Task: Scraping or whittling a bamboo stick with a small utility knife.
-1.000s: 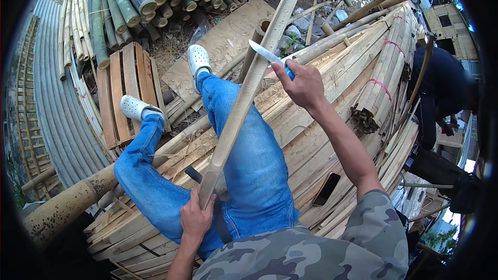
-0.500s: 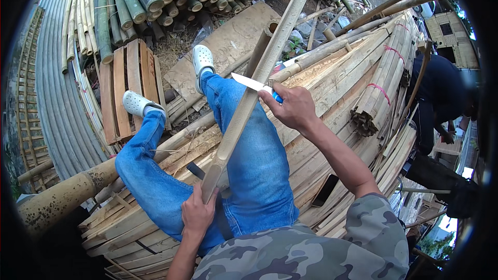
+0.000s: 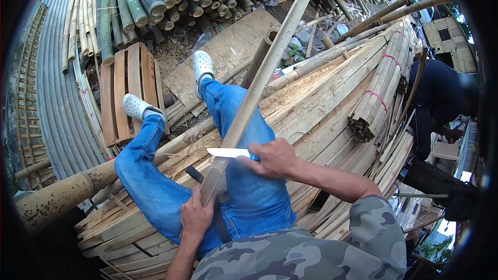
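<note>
A long split bamboo strip slants across my lap, its near end gripped by my left hand with the fingers wrapped round it. My right hand is closed on the blue handle of a knife, whose pale blade lies across the strip a little above my left hand. The strip passes over my jeans, and its far end reaches the top of the view. Beside my left hand a dark strap shows under the strip.
Under my legs lies a broad heap of split bamboo slats. Bundled slats with pink ties sit at the right, near a crouching person. Ahead are stacked bamboo poles and a wooden crate. A thick pole juts out at left.
My right hand has drawn the knife down along the bamboo strip toward my left hand. My left hand keeps its hold on the near end. My right forearm now partly covers the phone.
</note>
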`<state>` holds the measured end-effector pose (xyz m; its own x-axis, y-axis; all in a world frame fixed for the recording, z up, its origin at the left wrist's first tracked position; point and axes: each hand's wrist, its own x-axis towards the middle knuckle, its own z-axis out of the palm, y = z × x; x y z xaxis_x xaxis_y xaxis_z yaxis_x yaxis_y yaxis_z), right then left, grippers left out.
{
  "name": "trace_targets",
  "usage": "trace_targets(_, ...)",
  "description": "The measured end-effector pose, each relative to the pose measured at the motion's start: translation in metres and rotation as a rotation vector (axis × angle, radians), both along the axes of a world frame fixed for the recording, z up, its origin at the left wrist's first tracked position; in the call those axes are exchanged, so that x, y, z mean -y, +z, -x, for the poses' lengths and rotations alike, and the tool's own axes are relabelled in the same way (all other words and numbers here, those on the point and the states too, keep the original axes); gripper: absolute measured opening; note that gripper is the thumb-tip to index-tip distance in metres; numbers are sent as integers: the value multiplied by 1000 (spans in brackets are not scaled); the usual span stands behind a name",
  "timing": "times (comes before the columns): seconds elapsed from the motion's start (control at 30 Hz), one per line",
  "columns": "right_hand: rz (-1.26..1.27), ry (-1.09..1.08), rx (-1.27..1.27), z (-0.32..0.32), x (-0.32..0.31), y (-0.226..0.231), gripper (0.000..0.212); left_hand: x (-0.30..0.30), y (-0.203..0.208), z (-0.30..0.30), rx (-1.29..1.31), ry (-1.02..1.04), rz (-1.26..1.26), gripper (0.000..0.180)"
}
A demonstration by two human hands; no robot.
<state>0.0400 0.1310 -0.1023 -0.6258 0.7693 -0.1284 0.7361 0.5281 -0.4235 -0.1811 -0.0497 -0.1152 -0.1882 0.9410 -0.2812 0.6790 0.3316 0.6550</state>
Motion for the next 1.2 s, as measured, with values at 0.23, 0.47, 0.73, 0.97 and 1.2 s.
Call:
trace_targets(0.23,-268,-316,-108,-20,-87,5,55,2,-1,5,13,-3,32,37)
trace_targets(0.47,-313,-320,-39,-34,-93,3,54,9,-1,6,-36,-5,45,41)
trace_targets(0.73,6,33,14,-6,-12,0,50,3,-4,1,-48,-26,31,40)
trace_targets(0.97,-34,-431,-150,-23,-93,17,57,6,-3,6,-40,-6,65,42)
trace_targets(1.2,671,-150,-247,4,4,36,31,0,-3,2,-9,1,-23,35)
